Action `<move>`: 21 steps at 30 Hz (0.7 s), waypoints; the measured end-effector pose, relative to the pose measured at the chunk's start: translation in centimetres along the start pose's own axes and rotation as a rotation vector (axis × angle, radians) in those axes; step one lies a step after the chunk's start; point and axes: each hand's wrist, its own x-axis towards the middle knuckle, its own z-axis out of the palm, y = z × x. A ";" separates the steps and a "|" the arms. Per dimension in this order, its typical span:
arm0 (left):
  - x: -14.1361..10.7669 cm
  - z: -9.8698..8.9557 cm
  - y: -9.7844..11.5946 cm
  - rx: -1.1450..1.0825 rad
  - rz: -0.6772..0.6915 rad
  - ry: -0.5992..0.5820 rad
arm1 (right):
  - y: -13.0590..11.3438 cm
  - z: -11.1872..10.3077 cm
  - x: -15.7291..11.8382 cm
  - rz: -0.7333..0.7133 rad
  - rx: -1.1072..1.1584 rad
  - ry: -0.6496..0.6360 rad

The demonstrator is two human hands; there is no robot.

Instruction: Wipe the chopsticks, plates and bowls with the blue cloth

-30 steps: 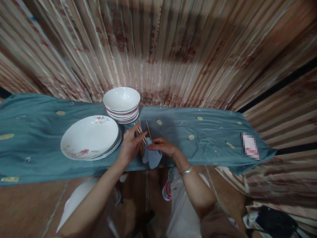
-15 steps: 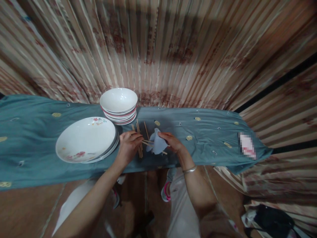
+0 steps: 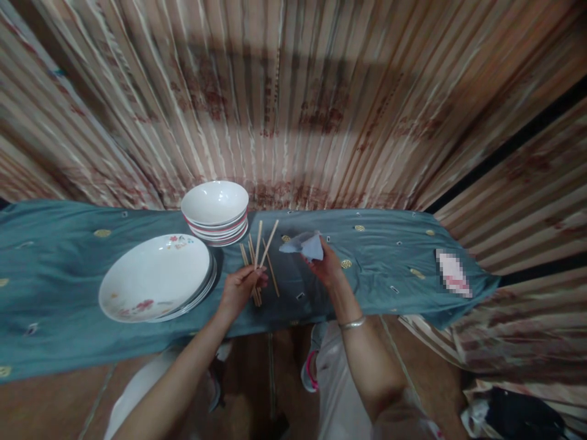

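Pinched in my left hand (image 3: 242,287) is a pair of chopsticks (image 3: 265,244), their upper ends spread apart in a V and pointing away from me. More loose chopsticks (image 3: 271,272) lie on the cloth beneath and beside that hand. My right hand (image 3: 324,264) grips a crumpled light blue-grey cloth (image 3: 309,246), held apart from the chopsticks, a little above the table. To the left of my left hand stands a stack of white plates (image 3: 158,275) with flower prints. Behind it is a stack of white bowls (image 3: 215,205) with red bands.
A teal patterned tablecloth (image 3: 376,269) covers the long narrow table. At its right end lies a pale item (image 3: 453,272), blurred out. A pleated curtain (image 3: 293,122) hangs directly behind the table. A dark bag (image 3: 523,415) sits at the lower right.
The chopsticks in my left hand have come out of the cloth and swung from pointing right to pointing away. My right hand has drawn the cloth slightly to the right.
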 end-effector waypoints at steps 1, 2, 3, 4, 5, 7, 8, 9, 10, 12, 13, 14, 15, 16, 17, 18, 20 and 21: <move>-0.1 0.2 0.2 -0.061 -0.045 -0.007 | 0.2 0.4 -0.2 0.018 0.016 0.002; -0.2 0.4 0.3 -0.102 -0.078 -0.021 | 0.3 0.9 -0.3 0.036 0.034 0.002; -0.3 0.5 0.3 -0.133 -0.104 -0.033 | 0.5 1.4 -0.6 0.055 0.036 -0.014; -0.4 0.6 0.3 -0.156 -0.126 -0.046 | 0.7 1.9 -0.8 0.072 0.026 -0.047; -0.5 0.7 0.2 -0.171 -0.146 -0.059 | 0.9 2.4 -1.0 0.086 0.016 -0.088; -0.6 0.8 -0.1 -0.180 -0.183 -0.085 | 1.4 3.2 -1.5 0.108 0.016 -0.174; -0.6 0.9 -0.3 -0.177 -0.197 -0.098 | 1.6 3.5 -1.7 0.116 0.025 -0.212; -0.7 1.0 -0.4 -0.172 -0.210 -0.110 | 1.8 3.8 -2.0 0.124 0.037 -0.246; -0.7 1.1 -0.5 -0.168 -0.225 -0.123 | 2.0 4.0 -2.2 0.131 0.048 -0.276; -0.9 1.3 -0.6 -0.176 -0.253 -0.141 | 2.2 4.5 -2.6 0.147 0.063 -0.329; -0.9 1.4 -0.7 -0.188 -0.263 -0.143 | 2.3 4.8 -2.8 0.155 0.065 -0.352; -1.0 1.5 -0.7 -0.201 -0.272 -0.148 | 2.3 5.0 -3.0 0.164 0.064 -0.373; -1.0 1.6 -0.7 -0.213 -0.281 -0.152 | 2.3 5.1 -3.2 0.175 0.061 -0.393; -1.1 1.7 -0.7 -0.223 -0.287 -0.157 | 2.3 5.3 -3.3 0.186 0.057 -0.408; -1.1 1.7 -0.7 -0.228 -0.294 -0.164 | 2.3 5.4 -3.4 0.196 0.052 -0.420; -1.2 1.7 -0.7 -0.229 -0.302 -0.173 | 2.3 5.4 -3.5 0.203 0.047 -0.428; -1.2 1.7 -0.7 -0.228 -0.317 -0.188 | 2.3 5.5 -3.5 0.209 0.041 -0.428; -1.3 1.7 -0.8 -0.230 -0.321 -0.193 | 2.4 5.4 -3.4 0.208 0.041 -0.420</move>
